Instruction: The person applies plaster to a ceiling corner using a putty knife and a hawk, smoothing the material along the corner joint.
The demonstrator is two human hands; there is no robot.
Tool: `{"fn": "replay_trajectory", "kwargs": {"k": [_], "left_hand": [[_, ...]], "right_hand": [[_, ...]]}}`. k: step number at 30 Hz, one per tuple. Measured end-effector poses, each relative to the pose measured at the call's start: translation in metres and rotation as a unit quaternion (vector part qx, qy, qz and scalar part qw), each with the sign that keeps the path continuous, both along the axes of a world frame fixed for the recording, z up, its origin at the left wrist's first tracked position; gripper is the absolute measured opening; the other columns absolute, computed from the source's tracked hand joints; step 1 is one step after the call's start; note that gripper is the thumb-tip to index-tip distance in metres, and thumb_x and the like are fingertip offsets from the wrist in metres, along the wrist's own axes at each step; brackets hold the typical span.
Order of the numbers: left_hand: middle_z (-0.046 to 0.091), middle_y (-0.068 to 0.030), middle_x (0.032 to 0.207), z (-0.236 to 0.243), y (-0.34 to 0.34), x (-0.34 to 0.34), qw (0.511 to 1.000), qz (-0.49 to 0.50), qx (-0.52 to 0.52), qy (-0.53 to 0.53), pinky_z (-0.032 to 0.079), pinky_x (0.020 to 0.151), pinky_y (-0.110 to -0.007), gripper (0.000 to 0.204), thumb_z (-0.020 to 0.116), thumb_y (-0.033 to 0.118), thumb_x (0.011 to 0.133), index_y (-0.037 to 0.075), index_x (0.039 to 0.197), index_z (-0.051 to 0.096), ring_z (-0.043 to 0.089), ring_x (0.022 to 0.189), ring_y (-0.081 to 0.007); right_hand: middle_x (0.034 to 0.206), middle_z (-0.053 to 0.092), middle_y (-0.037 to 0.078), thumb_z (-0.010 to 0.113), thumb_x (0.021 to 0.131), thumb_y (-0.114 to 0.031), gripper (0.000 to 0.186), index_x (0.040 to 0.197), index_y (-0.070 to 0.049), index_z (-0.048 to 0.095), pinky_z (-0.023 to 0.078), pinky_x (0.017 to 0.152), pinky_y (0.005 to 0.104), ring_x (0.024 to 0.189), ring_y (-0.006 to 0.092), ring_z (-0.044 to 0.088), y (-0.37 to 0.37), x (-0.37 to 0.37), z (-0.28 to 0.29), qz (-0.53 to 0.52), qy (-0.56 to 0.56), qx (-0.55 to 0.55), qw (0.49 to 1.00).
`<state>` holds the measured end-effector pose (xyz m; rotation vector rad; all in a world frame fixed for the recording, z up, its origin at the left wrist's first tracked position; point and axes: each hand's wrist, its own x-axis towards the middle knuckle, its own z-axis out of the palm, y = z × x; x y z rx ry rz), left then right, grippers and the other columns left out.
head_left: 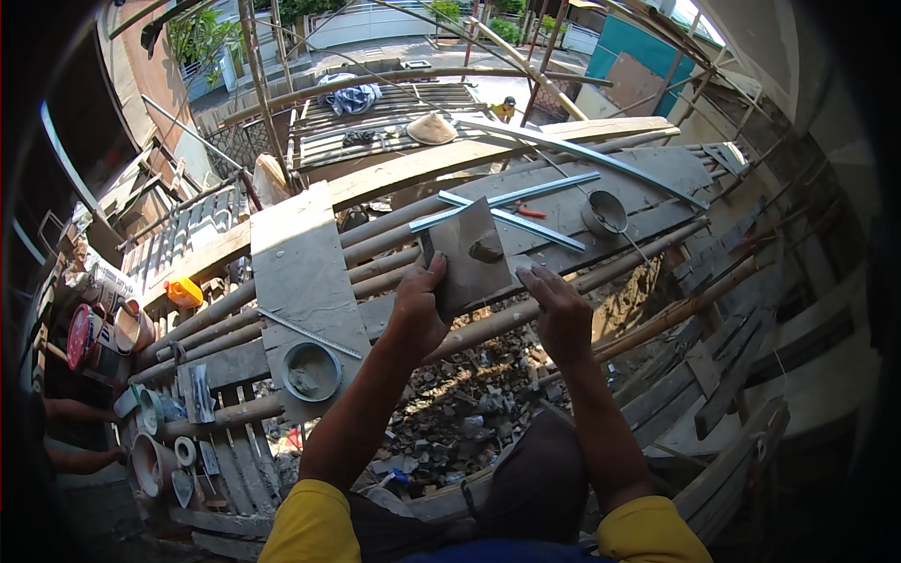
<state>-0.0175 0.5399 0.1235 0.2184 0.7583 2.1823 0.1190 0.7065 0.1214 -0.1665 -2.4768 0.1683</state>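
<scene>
My left hand (421, 310) grips the lower left of a square grey plate (457, 272), which carries a lump of grey paste (486, 249). My right hand (559, 310) is beside the plate's right edge, fingers curled around something I cannot make out. Beyond the plate, crossed metal strips (549, 235) lie on the boards, with red-handled pliers (526, 212) and a metal pot with a rod (602, 216) to the right. At left, a metal bowl (311, 373) of grey material and a thin ruler-like strip (310, 331) rest on a board (293, 253).
Bamboo poles (385, 258) form the platform over rubble (450, 441). Buckets (150, 460), tools and a yellow container (184, 291) stand left, near another person's arms (70, 413). Scaffolding (526, 70), a straw hat (430, 129) and a person in yellow (504, 110) are farther back.
</scene>
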Motion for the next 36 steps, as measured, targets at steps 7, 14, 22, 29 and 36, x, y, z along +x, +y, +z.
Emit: {"fn": "replay_trajectory", "kwargs": {"k": [7, 14, 22, 29, 36], "left_hand": [[0.059, -0.0077, 0.109, -0.01, -0.005, -0.018, 0.984, -0.136, -0.082, 0.078, 0.057, 0.076, -0.031, 0.034, 0.04, 0.028, 0.102, 0.003, 0.125, 0.044, 0.064, 0.091, -0.0177], [0.058, -0.0104, 0.109, -0.054, 0.016, -0.018, 0.984, -0.07, -0.138, 0.09, 0.057, 0.082, -0.036, 0.039, 0.039, 0.031, 0.102, 0.002, 0.128, 0.043, 0.064, 0.095, -0.022], [0.059, -0.0124, 0.106, -0.044, 0.008, -0.04, 0.985, 0.135, -0.073, 0.082, 0.057, 0.08, -0.036, 0.034, 0.035, 0.027, 0.103, -0.001, 0.12, 0.045, 0.063, 0.089, -0.0214], [0.058, -0.013, 0.108, -0.045, 0.023, -0.01, 0.981, 0.149, -0.107, 0.059, 0.053, 0.084, -0.035, 0.032, 0.037, 0.024, 0.103, -0.001, 0.121, 0.045, 0.061, 0.092, -0.0206], [0.058, -0.0114, 0.107, -0.027, 0.01, -0.012, 0.982, 0.157, -0.102, 0.039, 0.056, 0.079, -0.035, 0.033, 0.036, 0.025, 0.103, 0.0, 0.123, 0.044, 0.061, 0.09, -0.0187]], "right_hand": [[0.104, 0.064, 0.012, 0.046, 0.097, -0.005, 0.027, 0.122, 0.004, 0.052, 0.058, 0.08, 0.0382, 0.096, 0.0248, 0.065, -0.005, 0.01, -0.012, 0.095, 0.157, -0.736, 0.651], [0.109, 0.062, 0.012, 0.053, 0.094, -0.005, 0.029, 0.121, 0.005, 0.053, 0.056, 0.088, 0.0355, 0.097, 0.0202, 0.064, -0.009, 0.014, -0.024, 0.157, 0.108, -0.762, 0.619], [0.104, 0.065, 0.011, 0.057, 0.091, -0.004, 0.023, 0.111, 0.006, 0.059, 0.053, 0.081, 0.031, 0.091, 0.0166, 0.065, -0.008, 0.02, -0.023, 0.154, 0.015, -0.657, 0.738], [0.104, 0.066, 0.015, 0.053, 0.093, -0.004, 0.023, 0.113, 0.004, 0.06, 0.052, 0.087, 0.0371, 0.101, 0.0228, 0.065, -0.018, 0.002, -0.033, 0.122, 0.105, -0.457, 0.875], [0.107, 0.067, 0.018, 0.055, 0.092, -0.003, 0.02, 0.109, 0.003, 0.064, 0.053, 0.085, 0.0379, 0.099, 0.0297, 0.066, -0.035, -0.001, -0.008, 0.146, 0.137, -0.128, 0.971]]}}
